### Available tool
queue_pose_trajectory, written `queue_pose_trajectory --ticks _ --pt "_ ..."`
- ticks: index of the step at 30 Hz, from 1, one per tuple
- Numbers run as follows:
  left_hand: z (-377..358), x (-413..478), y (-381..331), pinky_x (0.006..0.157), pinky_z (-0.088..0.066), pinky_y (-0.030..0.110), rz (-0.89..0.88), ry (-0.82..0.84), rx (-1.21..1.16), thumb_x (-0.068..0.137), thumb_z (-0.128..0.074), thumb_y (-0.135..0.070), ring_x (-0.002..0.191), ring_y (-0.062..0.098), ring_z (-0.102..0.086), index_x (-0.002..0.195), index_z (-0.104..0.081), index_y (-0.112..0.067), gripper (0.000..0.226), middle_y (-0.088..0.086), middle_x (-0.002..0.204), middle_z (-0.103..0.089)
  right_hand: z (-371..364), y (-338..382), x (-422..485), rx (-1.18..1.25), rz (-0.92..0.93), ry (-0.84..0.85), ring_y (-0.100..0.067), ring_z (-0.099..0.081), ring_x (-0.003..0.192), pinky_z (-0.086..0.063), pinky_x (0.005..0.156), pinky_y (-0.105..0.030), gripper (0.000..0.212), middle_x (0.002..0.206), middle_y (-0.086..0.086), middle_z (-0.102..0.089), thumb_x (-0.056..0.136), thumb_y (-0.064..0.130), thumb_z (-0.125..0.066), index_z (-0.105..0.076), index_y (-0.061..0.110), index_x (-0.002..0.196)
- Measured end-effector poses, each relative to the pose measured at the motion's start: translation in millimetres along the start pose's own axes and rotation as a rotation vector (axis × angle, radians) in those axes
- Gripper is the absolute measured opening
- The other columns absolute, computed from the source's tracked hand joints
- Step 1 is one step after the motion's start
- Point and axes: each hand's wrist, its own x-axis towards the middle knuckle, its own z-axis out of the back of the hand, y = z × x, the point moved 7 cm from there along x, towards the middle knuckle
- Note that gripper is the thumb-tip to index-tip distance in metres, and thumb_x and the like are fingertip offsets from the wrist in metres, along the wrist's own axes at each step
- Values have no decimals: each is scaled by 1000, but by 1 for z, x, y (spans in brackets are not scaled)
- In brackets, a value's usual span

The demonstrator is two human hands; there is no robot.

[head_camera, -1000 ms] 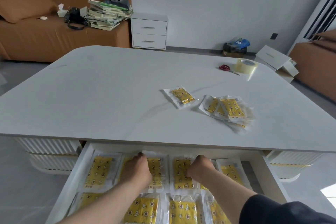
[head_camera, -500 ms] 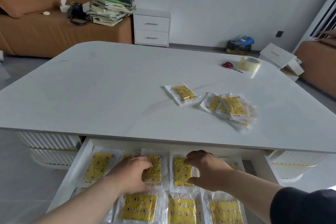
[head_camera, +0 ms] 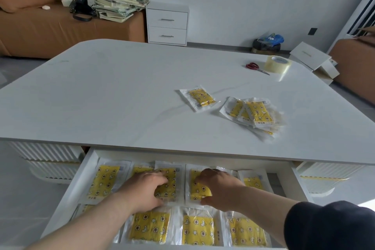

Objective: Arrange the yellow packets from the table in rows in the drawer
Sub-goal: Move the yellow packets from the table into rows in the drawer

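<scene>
L hand (head_camera: 146,189) grip pinches centre packet (head_camera: 170,183); R hand (head_camera: 218,189) grip pinches neighbour packet (head_camera: 197,187), both in the far row of the drawer (head_camera: 78,178). Rec: slide apart, edges parallel, no overlap. Packet pile (head_camera: 255,113) and single packet (head_camera: 200,97) lie on counter (head_camera: 101,97), right side.

Table edge (head_camera: 142,149) low over drawer (head_camera: 74,186) back row — tight overhead room

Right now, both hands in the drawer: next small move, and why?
Probably release and send the right hand up to the lone packet. It and the left hand grip back-row packets already lying in line, while a pile waits on the table.
</scene>
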Motion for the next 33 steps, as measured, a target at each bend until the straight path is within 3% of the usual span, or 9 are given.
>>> queue_pose_trajectory --ticks 10,16,25,33 --pt "0 3 -1 120 -14 32 5 -19 11 85 -64 -42 145 11 -22 144 -38 -36 65 -13 158 -24 -2 -4 5 8 -30 -49 -20 -34 136 -30 114 -36 62 149 5 -37 88 45 -63 -40 31 144" --pt "8 3 -3 118 -14 29 -19 -120 21 92 -59 -39 143 11 -26 141 -45 -34 52 -10 155 -31 10 -13 6 109 -96 -126 -18 -44 130 -39 108 -34 48 144 6 -47 94 38 -57 -46 29 141" --pt "2 7 -4 118 -16 30 -51 -82 51 95 -55 -30 143 14 -28 139 -49 -33 44 -8 155 -32 -2 -7 11 54 -54 -82 -19 -35 136 -30 115 -37 44 147 8 -41 98 31 -54 -46 35 141" --pt "-1 11 -3 119 -17 31 -43 -72 51 96 -54 -30 144 15 -28 138 -50 -34 43 -8 156 -31 -5 -7 17 47 -70 -67 -21 -39 132 -35 111 -38 42 142 5 -44 97 28 -57 -51 35 138"
